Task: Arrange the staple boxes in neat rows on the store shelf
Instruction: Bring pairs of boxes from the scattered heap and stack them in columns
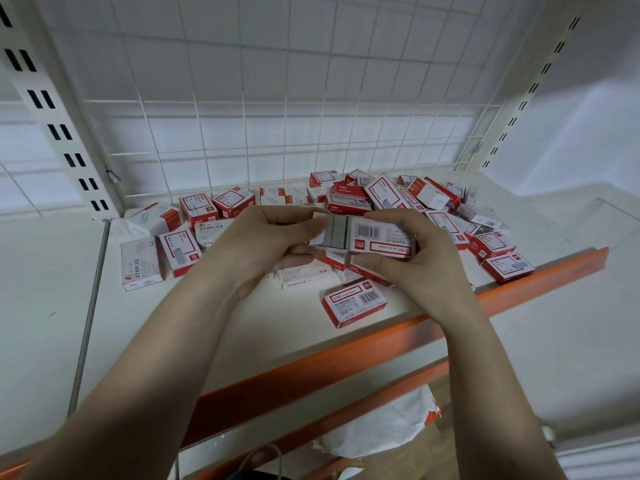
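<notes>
The white shelf (242,327) is bounded by an orange front lip (381,344) and a wire grid back panel (277,98); bare surface is left at the front left. Staple boxes (398,199) are scattered in a loose pile toward the back and right. One open staple box (381,237), its grey staples (334,232) exposed, is held above the pile, gripped by the right hand (412,258) and pinched at its open end by the left hand (273,237).
</notes>
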Demonstrator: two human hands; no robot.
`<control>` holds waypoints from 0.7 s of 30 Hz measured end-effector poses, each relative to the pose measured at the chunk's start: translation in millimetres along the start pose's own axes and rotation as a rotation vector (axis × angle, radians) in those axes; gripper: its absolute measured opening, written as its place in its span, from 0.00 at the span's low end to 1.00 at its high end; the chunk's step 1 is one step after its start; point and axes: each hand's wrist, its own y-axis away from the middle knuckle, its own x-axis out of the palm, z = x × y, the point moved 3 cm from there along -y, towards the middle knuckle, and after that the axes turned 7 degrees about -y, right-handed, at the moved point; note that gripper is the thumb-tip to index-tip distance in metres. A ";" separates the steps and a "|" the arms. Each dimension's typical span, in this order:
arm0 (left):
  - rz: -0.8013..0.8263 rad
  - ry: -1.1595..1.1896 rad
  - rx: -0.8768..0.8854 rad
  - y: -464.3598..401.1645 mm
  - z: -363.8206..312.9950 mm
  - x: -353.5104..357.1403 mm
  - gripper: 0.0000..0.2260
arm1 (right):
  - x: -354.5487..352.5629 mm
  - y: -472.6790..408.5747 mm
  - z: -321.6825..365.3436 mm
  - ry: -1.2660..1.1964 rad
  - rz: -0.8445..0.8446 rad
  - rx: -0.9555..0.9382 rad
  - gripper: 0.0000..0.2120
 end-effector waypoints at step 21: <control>-0.032 0.075 0.090 3.7 12.1 8.2 0.10 | 7.9 -0.7 3.8 0.023 -0.005 -0.024 0.20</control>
